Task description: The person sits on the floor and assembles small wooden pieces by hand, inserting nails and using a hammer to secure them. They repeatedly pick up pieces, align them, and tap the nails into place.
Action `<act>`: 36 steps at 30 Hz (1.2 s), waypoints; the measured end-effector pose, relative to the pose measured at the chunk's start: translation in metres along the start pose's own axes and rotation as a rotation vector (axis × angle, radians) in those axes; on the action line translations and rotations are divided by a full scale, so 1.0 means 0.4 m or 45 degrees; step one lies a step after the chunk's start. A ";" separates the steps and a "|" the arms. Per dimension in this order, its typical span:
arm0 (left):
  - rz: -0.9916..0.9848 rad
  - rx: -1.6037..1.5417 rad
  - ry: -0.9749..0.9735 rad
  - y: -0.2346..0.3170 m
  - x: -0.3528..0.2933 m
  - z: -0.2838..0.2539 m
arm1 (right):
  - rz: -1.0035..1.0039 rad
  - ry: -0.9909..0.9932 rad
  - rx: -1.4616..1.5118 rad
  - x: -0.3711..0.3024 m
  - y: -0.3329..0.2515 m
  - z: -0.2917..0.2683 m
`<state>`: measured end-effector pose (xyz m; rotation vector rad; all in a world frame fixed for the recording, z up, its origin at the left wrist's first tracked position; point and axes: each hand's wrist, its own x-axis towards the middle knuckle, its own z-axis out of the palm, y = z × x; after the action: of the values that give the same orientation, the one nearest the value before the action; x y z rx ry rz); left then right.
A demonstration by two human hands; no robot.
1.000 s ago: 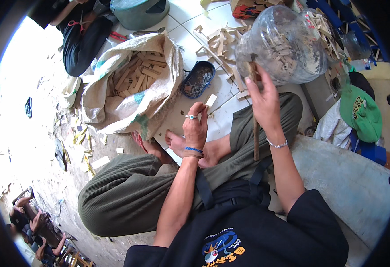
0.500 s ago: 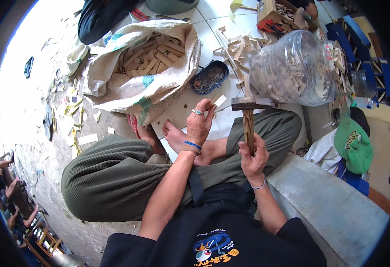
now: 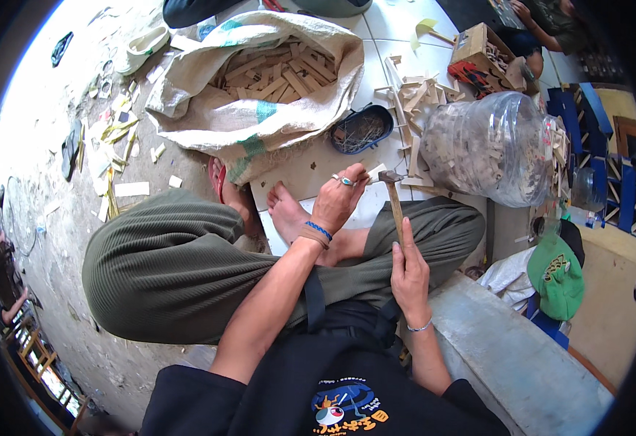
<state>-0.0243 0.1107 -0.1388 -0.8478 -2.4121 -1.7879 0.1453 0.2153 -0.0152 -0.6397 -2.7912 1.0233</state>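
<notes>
My left hand (image 3: 338,196) is closed, pinching a small pale wood strip (image 3: 378,172) that pokes out past its fingertips. My right hand (image 3: 410,275) grips the wooden handle of a hammer (image 3: 395,206). The hammer's head is right beside the end of the strip; whether they touch I cannot tell. Just beyond the left hand lies a dark blue oval dish (image 3: 361,149) of thin nails. Behind it, a white woven sack (image 3: 187,109) gapes open, full of short wood strips (image 3: 281,76).
A clear plastic jug (image 3: 488,145) with wood bits lies at the right, next to scattered sticks (image 3: 419,94). Farther back are a wooden box (image 3: 470,51) and another person's arm (image 3: 525,16). A metal slab (image 3: 521,341) and a green cap (image 3: 557,280) are near my right side.
The hammer has swung left, and its head now sits close to the strip in my left hand. Its handle is tilted more. The whole view has shifted slightly.
</notes>
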 end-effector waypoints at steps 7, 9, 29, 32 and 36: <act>0.020 0.073 -0.001 -0.008 0.006 0.000 | -0.025 -0.030 -0.013 0.010 0.002 0.032; 0.019 0.042 0.019 -0.010 0.008 0.000 | -0.035 -0.006 0.025 0.016 0.002 0.034; -0.025 -0.019 0.081 -0.012 0.012 -0.002 | -0.100 -0.001 -0.079 0.028 0.021 0.040; -0.035 -0.047 0.091 -0.012 0.008 -0.001 | -0.115 0.086 -0.049 0.024 0.022 0.040; -0.055 -0.049 0.080 -0.015 0.007 0.004 | -0.165 0.106 -0.063 0.023 0.026 0.042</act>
<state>-0.0289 0.1121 -0.1437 -0.7365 -2.3826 -1.8518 0.1366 0.2165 -0.0351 -0.4874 -2.7515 0.8853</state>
